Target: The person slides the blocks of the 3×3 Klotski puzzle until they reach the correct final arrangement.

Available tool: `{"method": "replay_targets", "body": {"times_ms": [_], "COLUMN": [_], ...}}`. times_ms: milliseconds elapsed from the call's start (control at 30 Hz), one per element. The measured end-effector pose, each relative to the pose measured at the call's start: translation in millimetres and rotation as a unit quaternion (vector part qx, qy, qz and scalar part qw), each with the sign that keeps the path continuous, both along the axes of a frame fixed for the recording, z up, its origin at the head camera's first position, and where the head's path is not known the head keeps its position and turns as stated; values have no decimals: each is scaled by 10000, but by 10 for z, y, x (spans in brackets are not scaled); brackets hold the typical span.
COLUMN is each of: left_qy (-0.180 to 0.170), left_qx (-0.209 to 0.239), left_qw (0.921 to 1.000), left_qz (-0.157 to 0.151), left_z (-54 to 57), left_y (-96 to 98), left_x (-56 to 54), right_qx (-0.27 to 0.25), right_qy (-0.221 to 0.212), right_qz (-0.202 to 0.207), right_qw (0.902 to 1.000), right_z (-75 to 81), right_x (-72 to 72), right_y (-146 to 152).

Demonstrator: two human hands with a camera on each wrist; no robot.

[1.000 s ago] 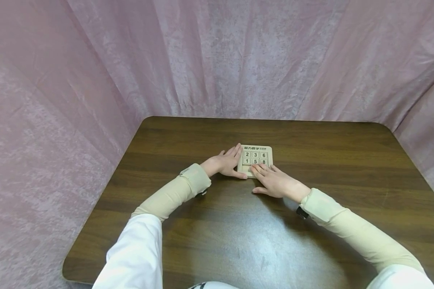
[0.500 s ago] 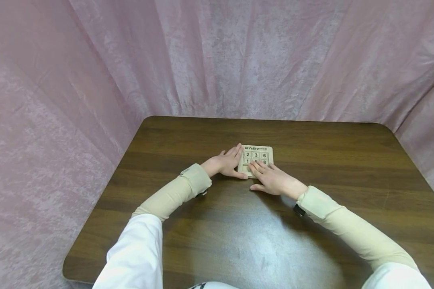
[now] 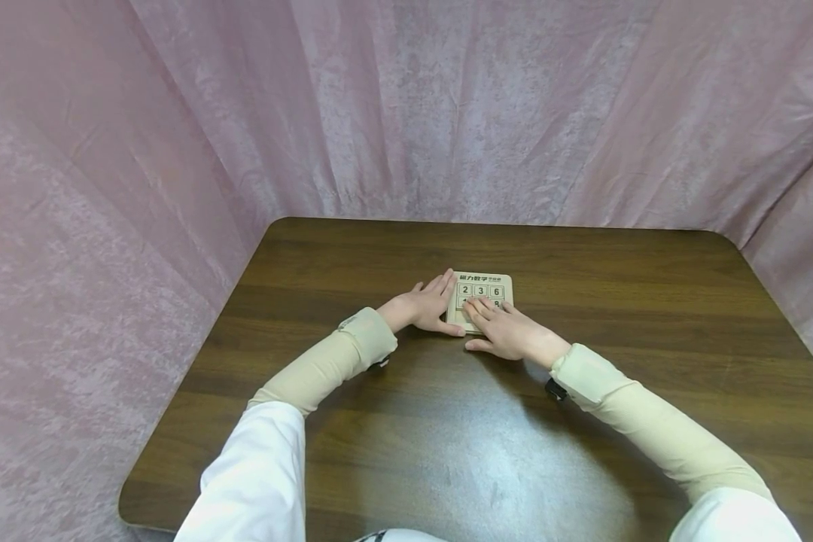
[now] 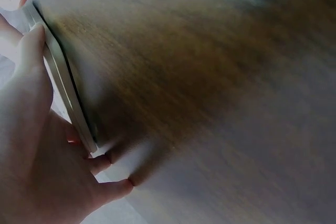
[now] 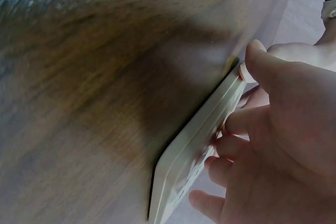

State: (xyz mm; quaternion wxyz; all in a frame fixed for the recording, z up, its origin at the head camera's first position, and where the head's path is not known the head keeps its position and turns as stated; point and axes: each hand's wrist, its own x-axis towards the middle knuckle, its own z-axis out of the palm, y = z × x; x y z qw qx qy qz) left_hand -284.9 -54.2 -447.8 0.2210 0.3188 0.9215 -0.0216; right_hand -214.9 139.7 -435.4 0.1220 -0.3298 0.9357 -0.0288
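Observation:
A pale wooden number slide puzzle (image 3: 506, 281) lies flat on the table, with printed characters along its top. The tiles 2, 3 and 6 show in its upper row, and an 8 at the right of the row below. My left hand (image 3: 428, 306) steadies the puzzle, fingers straight along its left side and thumb at the near left corner. My right hand (image 3: 510, 331) reaches in from the right, its extended fingertips on the middle row, hiding tiles there. In the right wrist view, the fingers (image 5: 231, 148) bend slightly over the board's face.
The brown wooden table (image 3: 352, 256) has rounded corners and stretches out on all sides of the puzzle. Pink velvet curtains (image 3: 447, 113) hang behind it and at the sides. Light glares off the near part of the tabletop.
My right hand has shifted left and slightly away from me, so its fingertips now cover the 5 and most of the 1. My left hand stays in place.

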Motion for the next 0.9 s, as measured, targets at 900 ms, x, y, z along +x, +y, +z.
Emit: {"method": "replay_targets", "body": {"times_ms": [900], "left_qy": [-70], "left_qx": [86], "left_qw": [9999], "left_qz": [67], "left_z": [-10], "left_y": [-2], "left_x": [-5], "right_qx": [-72], "right_qy": [1], "right_qz": [60], "right_qw": [10000], "right_z": [6], "right_x": [92], "right_y": [-14]}}
